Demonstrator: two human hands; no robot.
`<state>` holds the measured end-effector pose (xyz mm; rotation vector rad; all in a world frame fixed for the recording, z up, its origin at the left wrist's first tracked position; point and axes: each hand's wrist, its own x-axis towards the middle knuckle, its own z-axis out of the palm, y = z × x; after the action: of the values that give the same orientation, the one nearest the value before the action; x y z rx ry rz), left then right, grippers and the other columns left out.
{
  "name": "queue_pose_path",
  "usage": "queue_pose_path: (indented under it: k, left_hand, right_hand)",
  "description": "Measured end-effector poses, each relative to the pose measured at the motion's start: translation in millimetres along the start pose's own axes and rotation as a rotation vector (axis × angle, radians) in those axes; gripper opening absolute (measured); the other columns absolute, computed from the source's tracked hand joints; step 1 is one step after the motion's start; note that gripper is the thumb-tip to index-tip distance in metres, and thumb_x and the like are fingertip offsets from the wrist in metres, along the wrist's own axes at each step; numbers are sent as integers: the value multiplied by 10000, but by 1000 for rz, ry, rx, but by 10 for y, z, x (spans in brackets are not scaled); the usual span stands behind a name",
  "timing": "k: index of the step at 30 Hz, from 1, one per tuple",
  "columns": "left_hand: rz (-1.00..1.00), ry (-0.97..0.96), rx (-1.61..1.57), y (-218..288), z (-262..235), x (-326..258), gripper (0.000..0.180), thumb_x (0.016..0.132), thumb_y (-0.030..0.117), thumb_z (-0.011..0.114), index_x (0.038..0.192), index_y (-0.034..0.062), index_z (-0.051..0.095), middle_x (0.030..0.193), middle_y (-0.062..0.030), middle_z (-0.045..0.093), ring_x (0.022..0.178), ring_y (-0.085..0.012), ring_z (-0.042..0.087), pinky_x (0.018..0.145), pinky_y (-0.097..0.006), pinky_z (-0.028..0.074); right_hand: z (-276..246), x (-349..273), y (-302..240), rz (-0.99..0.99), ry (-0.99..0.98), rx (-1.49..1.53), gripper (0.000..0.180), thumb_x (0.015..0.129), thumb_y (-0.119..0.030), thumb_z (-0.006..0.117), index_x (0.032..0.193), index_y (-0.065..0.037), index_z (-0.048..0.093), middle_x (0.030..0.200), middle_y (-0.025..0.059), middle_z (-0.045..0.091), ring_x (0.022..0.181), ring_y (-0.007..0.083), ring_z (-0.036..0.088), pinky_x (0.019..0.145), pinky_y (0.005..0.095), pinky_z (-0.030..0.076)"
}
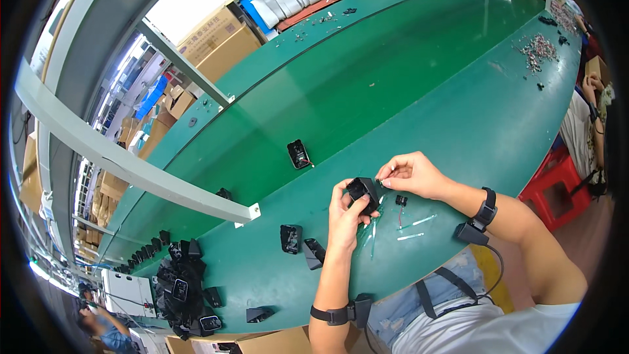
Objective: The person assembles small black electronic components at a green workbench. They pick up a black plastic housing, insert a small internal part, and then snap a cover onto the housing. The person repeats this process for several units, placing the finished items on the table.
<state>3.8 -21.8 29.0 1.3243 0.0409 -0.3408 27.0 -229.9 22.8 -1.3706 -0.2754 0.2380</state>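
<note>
**Black housing [371, 191] aloft in the left hand [344, 216], right hand [419, 176] close by!**

Here it is, held above the green tabletop [445, 118], left fingers clamped around its walls. At its right side, the right thumb and forefinger come together on a tiny piece [379, 183], too small to identify. The danger? I'd say a slip of that slim pinch drops the piece among the pale strips [411, 236] below; a loose left grip could let the housing twist. The wired black part [401, 201] lies near, perhaps easy to snag. The housing sits tilted, open face up and leftward; its long axis seems to slant down toward the right, though fingers hide part.
</note>
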Motion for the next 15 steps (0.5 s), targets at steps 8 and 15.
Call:
queue_pose_path:
  k: [8, 15]
  left_hand:
    - [18, 6, -103, 2, 16, 36, 495, 921, 28, 469, 1415, 29, 440, 1154, -188, 666, 842, -294, 734, 665, -274, 609]
    - [35, 33, -98, -58, 39, 57, 496, 976, 55, 535, 1454, 27, 407, 1193, -201, 651, 895, -294, 728, 714, -309, 626]
  right_hand:
    - [74, -55, -65, -201, 110, -199, 98, 867, -6, 703, 953, 32, 675, 1024, 87, 659, 939, 146, 657, 838, 286, 572]
    - [148, -82, -164, -392, 64, -538, 87, 819, -41, 747, 904, -25, 733, 1024, 89, 649, 875, 167, 642, 760, 296, 536]
